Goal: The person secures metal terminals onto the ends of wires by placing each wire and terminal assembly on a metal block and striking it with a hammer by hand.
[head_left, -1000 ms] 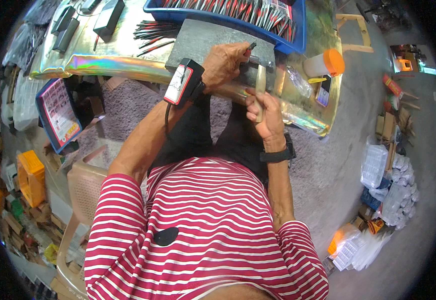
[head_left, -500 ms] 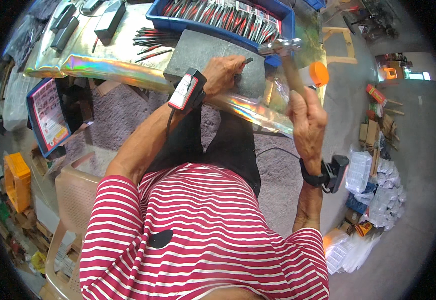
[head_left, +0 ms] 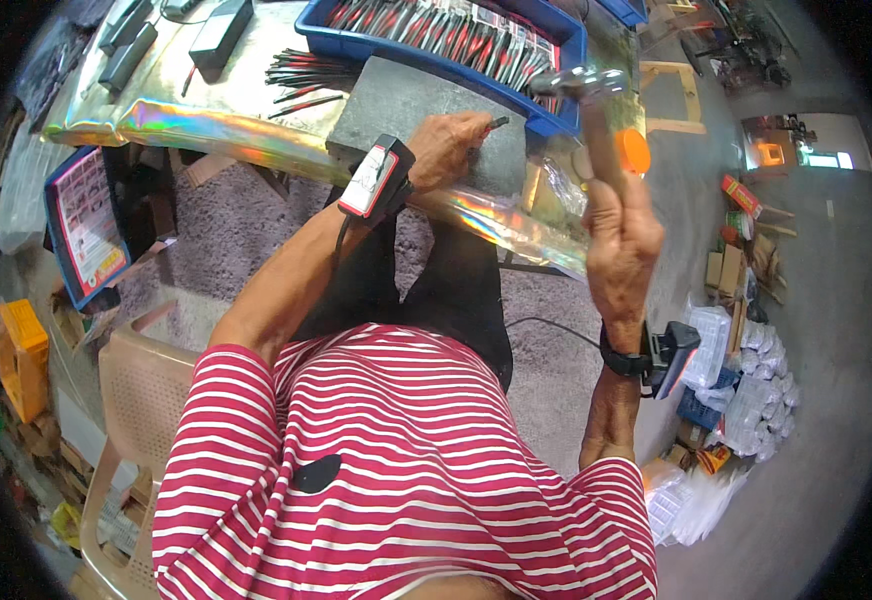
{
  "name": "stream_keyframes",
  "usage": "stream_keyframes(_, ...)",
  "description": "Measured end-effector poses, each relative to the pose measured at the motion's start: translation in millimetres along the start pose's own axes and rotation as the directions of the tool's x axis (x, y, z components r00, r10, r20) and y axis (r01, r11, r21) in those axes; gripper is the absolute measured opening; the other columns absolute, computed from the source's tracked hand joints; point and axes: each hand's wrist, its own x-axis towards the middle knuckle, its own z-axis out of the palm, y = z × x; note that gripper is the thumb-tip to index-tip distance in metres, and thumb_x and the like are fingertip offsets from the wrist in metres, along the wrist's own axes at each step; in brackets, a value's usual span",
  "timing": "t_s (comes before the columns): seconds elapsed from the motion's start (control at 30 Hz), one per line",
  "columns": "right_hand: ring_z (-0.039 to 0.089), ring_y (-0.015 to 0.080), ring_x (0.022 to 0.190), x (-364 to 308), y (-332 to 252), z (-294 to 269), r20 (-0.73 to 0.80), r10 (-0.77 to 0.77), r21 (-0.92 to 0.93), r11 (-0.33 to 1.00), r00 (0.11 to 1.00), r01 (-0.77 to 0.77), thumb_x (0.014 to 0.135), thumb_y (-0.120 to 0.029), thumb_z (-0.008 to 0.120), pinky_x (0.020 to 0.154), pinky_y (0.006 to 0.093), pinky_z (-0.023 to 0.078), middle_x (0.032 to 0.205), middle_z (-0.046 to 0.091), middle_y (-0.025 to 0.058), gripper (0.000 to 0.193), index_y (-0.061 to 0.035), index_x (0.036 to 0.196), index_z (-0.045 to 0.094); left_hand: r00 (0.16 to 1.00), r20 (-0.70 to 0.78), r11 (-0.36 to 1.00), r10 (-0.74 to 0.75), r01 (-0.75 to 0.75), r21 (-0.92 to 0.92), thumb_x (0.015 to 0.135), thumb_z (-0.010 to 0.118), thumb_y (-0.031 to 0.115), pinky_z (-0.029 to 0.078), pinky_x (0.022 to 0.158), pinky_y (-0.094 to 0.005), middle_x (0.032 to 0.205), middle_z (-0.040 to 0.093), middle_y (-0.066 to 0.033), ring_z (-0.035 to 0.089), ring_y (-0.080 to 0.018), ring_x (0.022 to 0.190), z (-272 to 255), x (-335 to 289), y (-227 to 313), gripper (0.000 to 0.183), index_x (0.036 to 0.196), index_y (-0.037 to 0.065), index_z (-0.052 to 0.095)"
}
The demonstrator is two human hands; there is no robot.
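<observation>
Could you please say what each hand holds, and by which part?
Right hand: silver-headed hammer, by its brown handle. Left hand: slim dark piece, hidden where gripped.

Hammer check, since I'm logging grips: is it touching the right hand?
Touching. The head view shows the right hand closed around the hammer by its handle.

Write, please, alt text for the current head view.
A person's right hand holds a hammer while the left hand holds a small dark piece over a grey slab. Beyond sits a blue tray of red-and-black pieces.
</observation>
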Motion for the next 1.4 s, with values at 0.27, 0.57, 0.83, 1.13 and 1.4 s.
stream_keyframes(0.27,0.051,0.0199,0.049,-11.6,25.0,16.9,0.015,-0.162,-0.273,0.949,0.987,0.16,0.08,-0.009,0.049,0.045,0.0317,0.036,0.059,0.053,0.0122,0.009,-0.0004,0.083,0.049,0.999,0.0,0.999,0.035,-0.035,0.002,0.069,0.047,-0.002,0.044,0.06,-0.0371,0.078,0.053,-0.0147,0.055,-0.0337,0.072,2.8,1.5,3.5,0.016,0.084,0.001,0.043)
stream_keyframes(0.57,0.045,0.0144,0.042,-19.2,44.7,48.7,0.082,0.306,0.289,0.903,0.948,-0.317,0.086,-0.02,0.045,0.038,0.0281,0.035,0.052,0.047,0.0062,0.022,0.0006,0.08,0.049,0.999,-0.019,0.998,0.033,-0.034,-0.049,0.068,0.048,-0.001,0.041,0.055,-0.0361,0.07,0.049,-0.0153,0.052,-0.034,0.066,-3.4,2.0,10.3,0.015,0.08,0.001,0.04)
stream_keyframes(0.83,0.039,0.0049,0.041,-39.8,69.6,110.0,0.492,0.558,0.739,0.138,0.668,-0.66,0.086,-0.028,0.045,0.031,0.0163,0.031,0.057,0.048,0.0055,0.03,0.0022,0.082,0.048,0.983,-0.053,0.969,-0.178,0.166,-0.182,0.072,0.048,-0.005,0.044,0.059,-0.0326,0.07,0.055,-0.0143,0.057,-0.0287,0.067,-12.2,14.7,-5.9,0.015,0.086,0.001,0.047)
stream_keyframes(1.13,0.05,0.0131,0.045,-37.8,71.2,104.3,0.56,0.465,0.586,0.363,0.685,-0.725,0.087,-0.032,0.04,0.039,0.0244,0.041,0.058,0.051,0.0087,0.035,0.0009,0.079,0.049,0.977,-0.126,0.905,-0.173,0.208,0.372,0.078,0.049,0.012,0.045,0.057,-0.0345,0.076,0.059,-0.0152,0.057,-0.028,0.066,-53.9,75.6,-99.9,0.015,0.09,0.003,0.049)
stream_keyframes(1.4,0.042,0.0078,0.038,-28.6,104.6,87.4,0.498,0.531,0.445,0.522,0.686,-0.727,0.087,-0.027,0.039,0.035,0.0187,0.034,0.051,0.049,0.0043,0.035,0.0012,0.071,0.051,0.94,0.097,0.843,-0.329,0.245,0.479,0.076,0.053,0.019,0.044,0.064,-0.0413,0.084,0.057,-0.019,0.056,-0.0354,0.076,-59.5,83.0,-157.5,0.035,0.104,0.004,0.041)
